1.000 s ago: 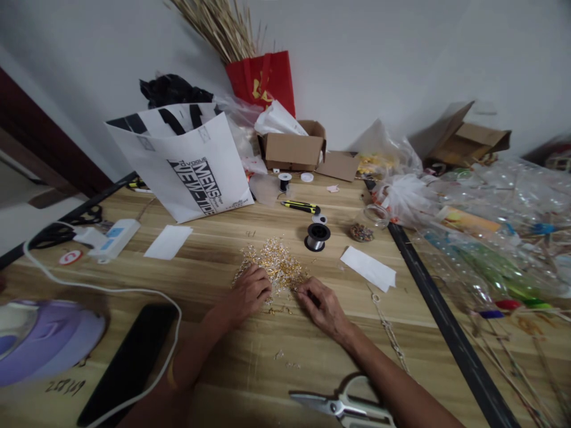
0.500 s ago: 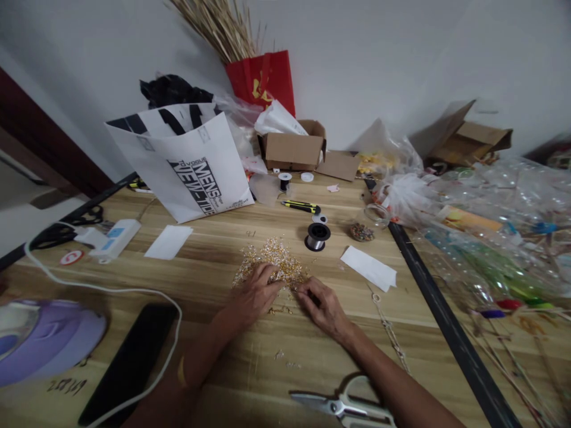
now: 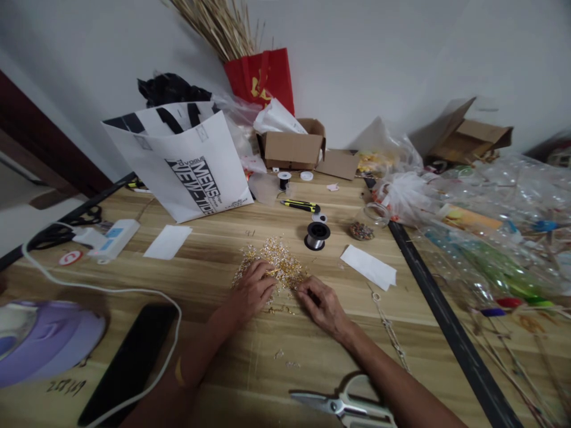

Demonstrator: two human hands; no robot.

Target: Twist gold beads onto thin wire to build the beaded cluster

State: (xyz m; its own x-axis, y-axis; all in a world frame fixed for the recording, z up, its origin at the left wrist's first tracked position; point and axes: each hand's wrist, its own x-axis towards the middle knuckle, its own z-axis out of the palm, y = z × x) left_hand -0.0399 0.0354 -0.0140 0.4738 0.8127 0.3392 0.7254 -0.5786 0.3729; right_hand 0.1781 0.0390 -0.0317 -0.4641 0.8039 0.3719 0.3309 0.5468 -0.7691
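Observation:
A loose heap of small gold and clear beads (image 3: 285, 264) lies on the wooden table. My left hand (image 3: 255, 289) rests on the heap's left side, thumb and fingers parted, fingertips among the beads. At the right edge of the heap, my right hand (image 3: 325, 306) is closed in a pinch; whatever is between its fingertips is too small to make out. Between the hands and a little nearer to me lies a short gold beaded strand (image 3: 280, 310). Closer still are a few clear bits (image 3: 292, 364).
Scissors (image 3: 339, 405) lie beside my right forearm. Beyond the heap are a wire spool (image 3: 317, 236), a yellow-black utility knife (image 3: 301, 206) and a dish of mixed beads (image 3: 361, 231). A phone (image 3: 129, 362) and white cable (image 3: 134, 291) lie left; plastic-wrapped goods (image 3: 486, 238) fill the right.
My left hand has shifted slightly left and its thumb and fingers have spread apart over the beads. My right hand stays almost in place.

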